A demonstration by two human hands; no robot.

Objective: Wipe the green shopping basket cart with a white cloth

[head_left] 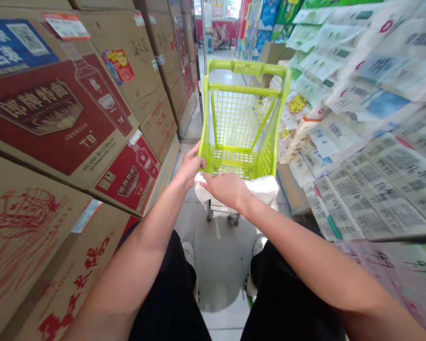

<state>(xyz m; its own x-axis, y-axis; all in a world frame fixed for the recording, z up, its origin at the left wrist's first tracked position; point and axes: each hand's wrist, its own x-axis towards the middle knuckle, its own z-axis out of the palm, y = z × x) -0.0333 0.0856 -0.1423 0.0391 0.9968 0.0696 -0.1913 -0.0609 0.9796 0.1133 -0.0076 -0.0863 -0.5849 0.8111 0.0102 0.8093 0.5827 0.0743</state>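
Note:
A lime-green plastic shopping cart (277,137) stands in the aisle between my feet, its basket showing bare slats inside. My left hand (190,166) is closed around the basket's near left edge, with the thumb over the rim. A white cloth (261,188) lies draped along the basket's near rim. On top of that cloth my right hand (226,188) presses with its fingers curled over the rim, toward the left corner. The fingertips of this hand are partly hidden. Below the basket, small caster wheels (233,219) rest on the floor.
Stacked cardboard liquor cartons (49,109) line the left side close to my arm. Packs of tissue paper (372,180) with handwritten prices are piled along the right. Pale floor tiles (222,265) run down the aisle. A blue stool (209,43) stands at the far end.

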